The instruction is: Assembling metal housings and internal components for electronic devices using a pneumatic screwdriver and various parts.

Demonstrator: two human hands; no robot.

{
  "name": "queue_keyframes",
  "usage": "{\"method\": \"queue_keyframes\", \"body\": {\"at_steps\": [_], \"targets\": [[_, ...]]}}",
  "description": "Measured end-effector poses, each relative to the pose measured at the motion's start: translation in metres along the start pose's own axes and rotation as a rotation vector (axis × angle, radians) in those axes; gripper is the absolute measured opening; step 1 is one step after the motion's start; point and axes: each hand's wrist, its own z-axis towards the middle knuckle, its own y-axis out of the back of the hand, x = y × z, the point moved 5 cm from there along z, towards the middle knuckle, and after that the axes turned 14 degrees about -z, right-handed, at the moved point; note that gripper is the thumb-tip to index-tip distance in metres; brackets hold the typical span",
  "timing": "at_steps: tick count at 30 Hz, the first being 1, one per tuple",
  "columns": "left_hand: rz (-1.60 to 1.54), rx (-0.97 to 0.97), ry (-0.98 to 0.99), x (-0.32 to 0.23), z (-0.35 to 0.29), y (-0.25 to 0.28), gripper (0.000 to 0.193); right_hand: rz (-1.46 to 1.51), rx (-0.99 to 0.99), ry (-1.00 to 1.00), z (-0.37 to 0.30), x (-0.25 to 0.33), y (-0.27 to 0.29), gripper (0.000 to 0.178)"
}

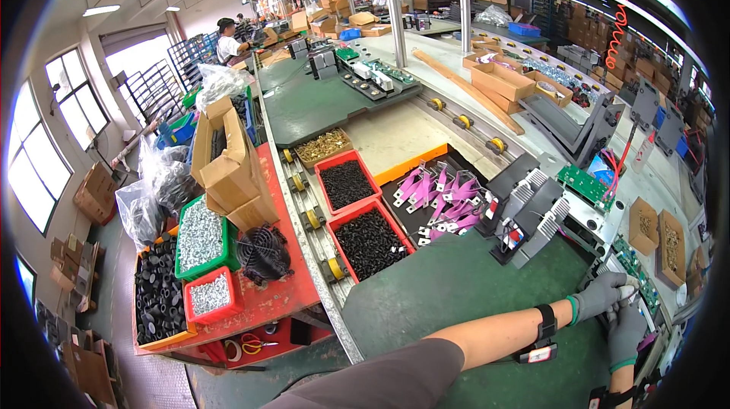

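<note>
Both hands wear grey gloves and meet at the lower right, beside a narrow green circuit board (637,266). My left hand (601,297) reaches in from the left, its fingers closed together around a small spot I cannot see into. Just below it, my right hand (626,331) points upward with its fingers bent against the left fingertips. Whatever they pinch is too small or hidden to name. Close to the right hand a bit of a purple strip (647,341) shows. A larger green circuit board (589,187) with red wires sits on the grey unit beyond.
Purple strips with metal ends (441,194) lie in a black tray. Red bins of black screws (370,244) stand left of the green work board (456,287). Small cardboard boxes (671,248) are at right. Black modules with finned grey parts (532,211) stand ahead. Another person (228,45) works far off.
</note>
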Motion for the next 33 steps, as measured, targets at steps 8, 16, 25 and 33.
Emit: {"method": "queue_keyframes", "body": {"at_steps": [8,16,25,33], "targets": [[0.075,-0.004,-0.076,-0.001,0.002,0.002,0.029,0.279,0.099,-0.198,-0.005,-0.006,0.019,0.025],[0.07,-0.015,-0.047,-0.007,-0.003,0.001,0.025,0.102,0.095,-0.018,0.0,-0.006,0.006,0.036],[0.009,-0.002,-0.024,0.002,0.005,0.001,0.027,-0.096,0.144,-0.084,-0.002,0.003,-0.004,0.038],[0.074,-0.021,-0.01,-0.008,-0.004,-0.001,0.026,-0.059,0.099,0.014,-0.005,0.003,0.01,0.035]]}}
